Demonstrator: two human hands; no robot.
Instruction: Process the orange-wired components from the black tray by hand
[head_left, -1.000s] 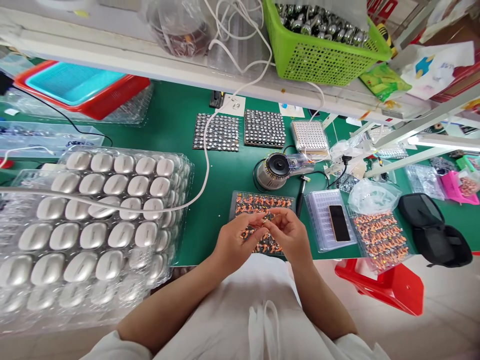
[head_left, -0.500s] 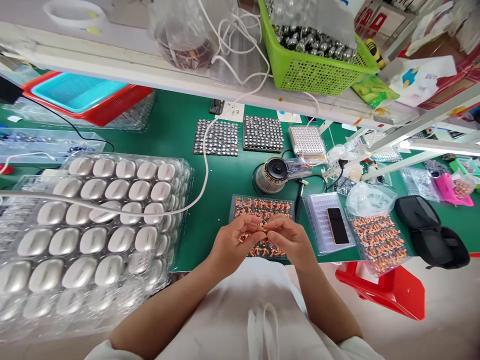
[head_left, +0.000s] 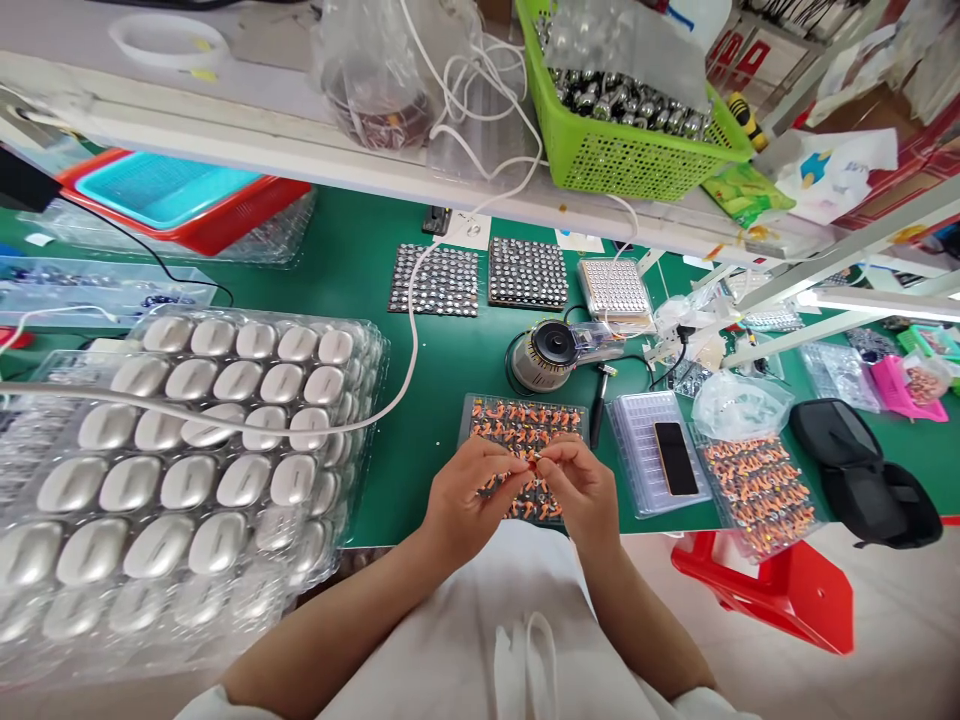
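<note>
- Left hand [head_left: 471, 492] had curled tighter than before.
- It and the right hand [head_left: 583, 490] pinched a tiny part [head_left: 533, 465], lower centre, above a tray [head_left: 466, 420] holding orange components [head_left: 510, 412].
- Green basket [head_left: 637, 170], upper right, held shiny metal pieces [head_left: 616, 106].
- Blister trays [head_left: 380, 352], left, held silvery cases [head_left: 217, 543].

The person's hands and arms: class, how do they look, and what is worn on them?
The left hand and right hand are ungloved, and no watch or bracelet shows. The forearms are bare up to white sleeves, only partly visible at the picture's bottom edge.
</note>
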